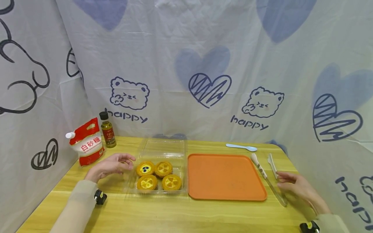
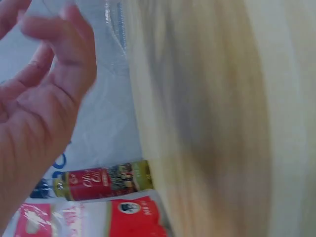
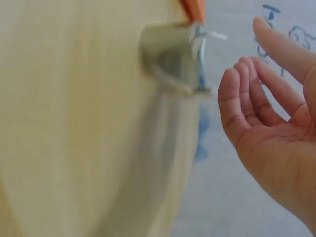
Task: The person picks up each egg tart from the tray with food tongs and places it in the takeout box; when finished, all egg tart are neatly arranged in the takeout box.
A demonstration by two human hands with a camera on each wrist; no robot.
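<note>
In the head view, my left hand (image 1: 116, 165) hovers at the left side of a clear plastic box (image 1: 184, 161) with its lid up; the fingers are loosely bent and hold nothing. Several egg tarts (image 1: 147, 183) sit in the box, one topped with dark berries (image 1: 145, 169). My right hand (image 1: 295, 186) is over the table's right side, fingers slightly bent and grasping nothing. Nearest to it lie a slim white utensil (image 1: 272, 166) and a long metal-bladed utensil (image 1: 272, 187) with a pale handle. The right wrist view shows a blurred metal piece (image 3: 170, 54) beside that hand (image 3: 276, 123).
An orange tray (image 1: 224, 178) lies right of the box, with a pale blue spoon (image 1: 241, 147) behind it. At the back left stand a red-and-white sugar bag (image 1: 88, 142) and an oil bottle (image 1: 108, 131). Printed cloth (image 1: 175, 64) hangs behind the wooden table (image 1: 163, 213).
</note>
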